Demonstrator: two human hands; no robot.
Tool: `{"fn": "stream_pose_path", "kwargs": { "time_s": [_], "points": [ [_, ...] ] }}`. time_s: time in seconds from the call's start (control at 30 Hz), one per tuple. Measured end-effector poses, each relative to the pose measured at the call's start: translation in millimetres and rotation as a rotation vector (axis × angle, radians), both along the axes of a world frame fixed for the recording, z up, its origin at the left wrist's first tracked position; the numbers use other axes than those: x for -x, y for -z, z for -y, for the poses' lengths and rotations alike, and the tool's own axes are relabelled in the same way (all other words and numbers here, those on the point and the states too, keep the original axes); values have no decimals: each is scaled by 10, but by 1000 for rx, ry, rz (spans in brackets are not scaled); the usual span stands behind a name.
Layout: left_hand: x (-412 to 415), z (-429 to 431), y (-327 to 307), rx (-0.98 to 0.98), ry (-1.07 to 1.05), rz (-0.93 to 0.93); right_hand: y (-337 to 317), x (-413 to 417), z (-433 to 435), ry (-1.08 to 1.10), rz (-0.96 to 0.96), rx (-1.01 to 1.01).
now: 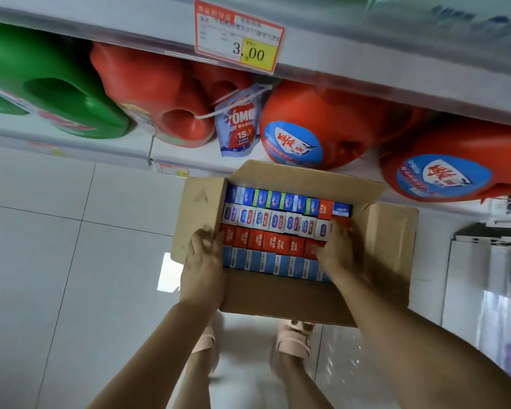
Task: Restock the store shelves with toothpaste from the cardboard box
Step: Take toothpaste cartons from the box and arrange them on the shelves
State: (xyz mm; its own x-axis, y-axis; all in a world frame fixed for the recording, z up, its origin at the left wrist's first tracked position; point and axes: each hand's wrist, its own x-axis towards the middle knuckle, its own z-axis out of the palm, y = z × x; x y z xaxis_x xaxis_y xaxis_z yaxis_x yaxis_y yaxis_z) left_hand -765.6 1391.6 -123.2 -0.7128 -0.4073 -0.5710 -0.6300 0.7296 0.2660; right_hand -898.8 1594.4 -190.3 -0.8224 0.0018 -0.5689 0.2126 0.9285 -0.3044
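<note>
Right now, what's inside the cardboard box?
Four rows of toothpaste cartons on end: mostly blue-green farthest, then white, red, blue. The left hand and right hand cover the red row's ends. Anything beneath this layer is hidden.

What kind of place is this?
Most likely a shop: a price tag reading 3.00 on the shelf edge, red detergent jugs in a row, and a cardboard box full of toothpaste packs.
</note>
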Motion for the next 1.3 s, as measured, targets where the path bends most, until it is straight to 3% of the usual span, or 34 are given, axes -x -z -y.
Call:
{"fn": "stream_pose_path", "kwargs": {
  "time_s": [0.1, 0.47, 0.67, 0.8, 1.13, 1.3],
  "points": [
    [22, -67, 7, -6, 54, -4, 41, 39, -134, -131, -91, 67],
    [322, -262, 270, -63, 215, 81, 152, 89, -214, -524, -180, -81],
    [497, -291, 532, -138, 289, 62, 253, 155, -66, -660, -201, 60],
    [641, -307, 653, -131, 340, 13, 293, 115, -56, -698, -226, -117],
    [837, -391, 884, -67, 294, -48, 222, 368, 65, -986, -250, -296],
    [749, -487, 873, -123, 193, -77, 185, 403, 81, -999, -250, -292]
  ]
}}
